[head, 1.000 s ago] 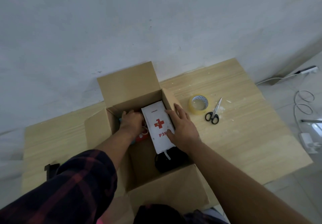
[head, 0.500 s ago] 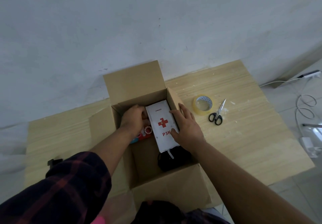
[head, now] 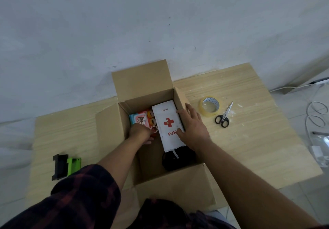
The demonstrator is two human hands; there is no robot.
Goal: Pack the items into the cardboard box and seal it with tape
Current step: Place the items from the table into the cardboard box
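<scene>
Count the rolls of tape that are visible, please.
4. One big clear roll lies on the table, right of the box. Three small rolls sit in a row inside the box, beside the white first-aid pack; the left hand may hide more.

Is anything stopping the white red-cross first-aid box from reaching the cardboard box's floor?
Likely yes: a black bundle lies under the near end of the white red-cross first-aid box, which the right hand rests on inside the brown cardboard box.
</scene>
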